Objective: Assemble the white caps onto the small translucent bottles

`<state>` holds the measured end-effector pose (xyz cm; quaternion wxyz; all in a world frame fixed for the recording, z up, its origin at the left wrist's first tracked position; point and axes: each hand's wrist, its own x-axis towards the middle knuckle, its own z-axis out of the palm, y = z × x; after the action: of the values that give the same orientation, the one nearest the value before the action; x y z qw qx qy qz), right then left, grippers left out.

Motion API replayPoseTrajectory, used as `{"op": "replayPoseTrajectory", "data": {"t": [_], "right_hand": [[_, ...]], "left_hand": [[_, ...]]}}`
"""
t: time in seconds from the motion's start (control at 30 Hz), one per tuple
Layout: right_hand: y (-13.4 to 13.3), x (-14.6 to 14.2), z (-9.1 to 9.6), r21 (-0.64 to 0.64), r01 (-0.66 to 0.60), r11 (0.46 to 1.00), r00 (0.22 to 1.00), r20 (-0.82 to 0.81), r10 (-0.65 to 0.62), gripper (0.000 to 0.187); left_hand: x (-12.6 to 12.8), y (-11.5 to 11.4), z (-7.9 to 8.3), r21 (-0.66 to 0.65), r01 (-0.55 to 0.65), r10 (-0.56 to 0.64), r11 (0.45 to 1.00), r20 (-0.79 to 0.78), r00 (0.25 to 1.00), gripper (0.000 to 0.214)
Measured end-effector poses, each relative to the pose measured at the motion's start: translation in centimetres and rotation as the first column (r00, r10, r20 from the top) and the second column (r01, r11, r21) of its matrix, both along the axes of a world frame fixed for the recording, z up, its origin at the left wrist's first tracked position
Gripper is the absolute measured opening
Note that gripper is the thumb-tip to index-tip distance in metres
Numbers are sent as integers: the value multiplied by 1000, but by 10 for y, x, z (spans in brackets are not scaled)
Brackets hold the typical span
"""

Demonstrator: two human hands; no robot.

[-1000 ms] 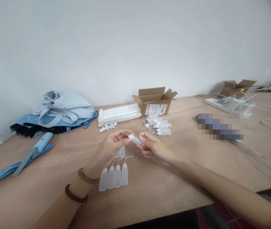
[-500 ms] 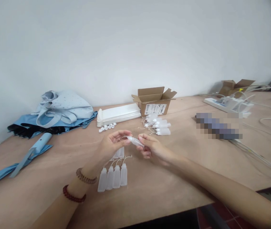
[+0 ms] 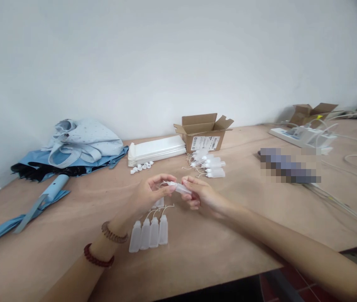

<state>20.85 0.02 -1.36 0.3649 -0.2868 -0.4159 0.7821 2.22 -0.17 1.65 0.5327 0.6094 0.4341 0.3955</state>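
My right hand [image 3: 201, 195] grips a small translucent squeeze bottle [image 3: 181, 188], held slanted above the wooden table [image 3: 216, 235]. My left hand [image 3: 149, 193] pinches the bottle's tip end, thumb and fingers closed on it. Just below the hands, several capped bottles [image 3: 149, 233] lie side by side in a row. A loose heap of similar bottles [image 3: 209, 164] lies farther back. Small white caps [image 3: 141, 167] are scattered beside a stack of white packets [image 3: 156, 150].
An open cardboard box [image 3: 203, 133] stands at the back centre. A blue umbrella and folded cloth [image 3: 71, 147] lie at the left. A white power strip [image 3: 301, 136], cables [image 3: 348, 207] and another box [image 3: 313, 112] occupy the right. The table's front edge runs lower right.
My left fingers have closed in further on the bottle's tip. Both hands have sunk slightly toward the table; the bottle stays held between them.
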Motion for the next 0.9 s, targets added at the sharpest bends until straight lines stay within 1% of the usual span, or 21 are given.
{"op": "replayPoseTrajectory", "data": {"t": [0.07,0.13,0.17,0.2,0.23,0.27,0.3,0.33,0.37,0.4,0.43,0.47,0.5,0.57,0.67,0.73,0.8,0.83,0.9], "right_hand": [[0,-2,-1,4,7,1000,1000,5,-7,29],[0,-2,-3,43,17,999,999,40,-19,30],[0,-2,-4,97,29,995,996,82,-37,30],[0,-2,-4,188,45,981,987,144,-73,29],[1,-1,-5,321,55,945,966,221,-131,27],[1,0,-6,485,44,873,930,298,-213,24],[2,2,-7,649,5,760,879,359,-313,21],[2,4,-7,779,-61,624,820,395,-414,19],[3,5,-8,859,-139,492,763,409,-500,17],[3,6,-8,898,-207,388,717,409,-565,18],[4,8,-8,912,-256,320,682,405,-609,20],[4,8,-8,918,-281,282,658,397,-639,22],[4,9,-8,920,-290,262,644,390,-658,23],[5,9,-8,924,-291,247,634,380,-673,25],[6,9,-10,924,-284,258,647,383,-659,26],[7,9,-11,924,-265,274,674,381,-633,26],[7,9,-9,922,-228,312,707,377,-598,25],[7,9,-8,917,-206,343,723,379,-578,25],[6,9,-5,892,-164,421,747,391,-538,26]], "left_hand": [[1,-1,0,-34,-12,12,999,-19,1000,24],[2,-1,-1,-54,-35,34,998,-28,999,24],[2,0,-2,-58,-51,49,997,-20,999,25],[2,1,-3,-61,-66,66,996,-5,998,25],[1,2,-4,-65,-79,80,995,13,997,25],[1,2,-5,-70,-89,91,994,30,995,25],[0,3,-5,-76,-94,98,993,43,994,25],[0,3,-4,-83,-93,97,992,51,994,25],[0,3,-4,-91,-84,90,992,58,994,25],[-1,3,-4,-99,-73,80,992,67,995,26],[-1,3,-4,-106,-60,68,993,78,995,26],[-1,4,-4,-115,-47,57,992,85,995,27],[-2,5,-5,-124,-38,48,992,83,995,29],[-3,7,-9,-136,-23,29,991,45,999,34],[-7,11,-15,-103,12,-16,995,-39,999,38],[-9,11,-19,-34,49,-52,998,-98,994,36],[-9,10,-21,61,74,-64,995,-159,985,31],[-9,8,-21,109,75,-55,991,-180,982,28],[-8,5,-21,190,57,-18,980,-203,979,25]]}}
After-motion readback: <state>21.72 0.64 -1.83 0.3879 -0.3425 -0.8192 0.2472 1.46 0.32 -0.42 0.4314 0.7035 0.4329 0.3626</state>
